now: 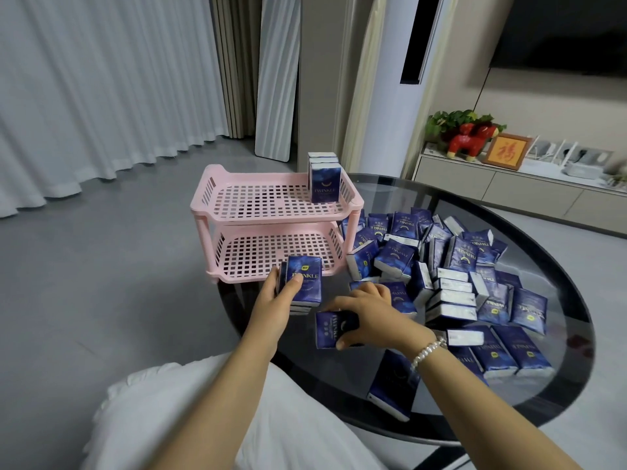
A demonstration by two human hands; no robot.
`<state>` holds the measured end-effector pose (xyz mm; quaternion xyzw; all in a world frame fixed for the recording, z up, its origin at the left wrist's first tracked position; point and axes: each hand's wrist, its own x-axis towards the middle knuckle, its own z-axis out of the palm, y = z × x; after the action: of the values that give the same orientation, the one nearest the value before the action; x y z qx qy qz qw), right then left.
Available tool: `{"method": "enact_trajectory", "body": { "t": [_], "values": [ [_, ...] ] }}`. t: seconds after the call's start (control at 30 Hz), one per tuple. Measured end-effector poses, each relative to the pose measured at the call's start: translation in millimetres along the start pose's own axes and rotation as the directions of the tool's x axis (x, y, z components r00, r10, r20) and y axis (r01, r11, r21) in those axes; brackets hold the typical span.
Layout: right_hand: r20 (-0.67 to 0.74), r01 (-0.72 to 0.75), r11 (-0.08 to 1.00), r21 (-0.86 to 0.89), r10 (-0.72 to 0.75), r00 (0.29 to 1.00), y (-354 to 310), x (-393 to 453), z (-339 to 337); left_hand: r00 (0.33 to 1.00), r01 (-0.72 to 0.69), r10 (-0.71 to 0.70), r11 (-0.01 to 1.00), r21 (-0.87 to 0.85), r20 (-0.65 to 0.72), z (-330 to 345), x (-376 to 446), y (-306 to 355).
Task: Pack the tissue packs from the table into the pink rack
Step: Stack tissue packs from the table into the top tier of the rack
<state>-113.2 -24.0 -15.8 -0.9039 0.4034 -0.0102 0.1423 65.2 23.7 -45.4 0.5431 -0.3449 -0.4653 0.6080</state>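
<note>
Nearest the viewer, the right hand (pixel 364 312) grips a single tissue pack (pixel 330 329) lying flat on the glass tabletop (pixel 543 395), its long axis running left to right. Just to its left, the left hand (pixel 276 296) holds a small upright stack of packs (pixel 302 283), perhaps three, thumb across the front. The pink rack (pixel 271 225) stands directly beyond that left hand, which is the nearer one; its lower tier looks empty. On the upper tier's far right corner about four packs (pixel 324 178) stand upright. The loose pile (pixel 458 266), dozens uncounted, sprawls right.

Rack (pixel 271 212) left of tissue packs (pixel 454 276)
</note>
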Motion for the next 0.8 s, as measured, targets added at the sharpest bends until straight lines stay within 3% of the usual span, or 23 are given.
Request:
{"method": "enact_trajectory", "body": {
  "t": [0.07, 0.2, 0.3, 0.4, 0.53, 0.63, 0.8],
  "values": [
    [-0.044, -0.002, 0.997, 0.078, 0.005, 0.999, -0.9, 1.0, 3.3, 0.999, -0.018, 0.017, 1.0, -0.017, -0.033, -0.7, -0.7, 0.8],
    [-0.155, -0.017, 0.908, 0.418, 0.09, 0.984, 7.9, -3.2, -2.6, 0.997, -0.05, 0.048, 0.998, -0.028, -0.053, 0.2, -2.0, 3.1],
    [-0.199, -0.079, 0.776, 0.625, 0.256, 0.946, 12.2, -6.5, -14.5, 0.997, -0.07, 0.07, 0.998, 0.002, -0.027, 2.1, -3.8, 5.9],
    [-0.213, -0.034, 0.59, 0.807, 0.344, 0.915, 12.6, -8.3, -25.1, 0.997, -0.072, 0.071, 0.995, 0.063, 0.013, 2.0, -3.7, 4.0],
    [-0.285, 0.112, 0.541, 0.834, 0.249, 0.926, 8.1, -6.9, -32.5, 0.997, -0.058, 0.052, 0.994, 0.093, 0.065, 3.0, -5.2, 4.3],
    [-0.299, 0.137, 0.543, 0.828, 0.222, 0.928, 2.5, -0.6, -30.3, 0.991, -0.045, 0.029, 0.992, 0.118, 0.133, 4.0, -7.5, 5.6],
    [-0.314, 0.154, 0.702, 0.695, 0.103, 0.944, -8.6, 11.0, -25.5, 0.98, -0.019, 0.008, 0.998, 0.057, 0.197, 5.2, -10.9, 8.3]
  ]
}}
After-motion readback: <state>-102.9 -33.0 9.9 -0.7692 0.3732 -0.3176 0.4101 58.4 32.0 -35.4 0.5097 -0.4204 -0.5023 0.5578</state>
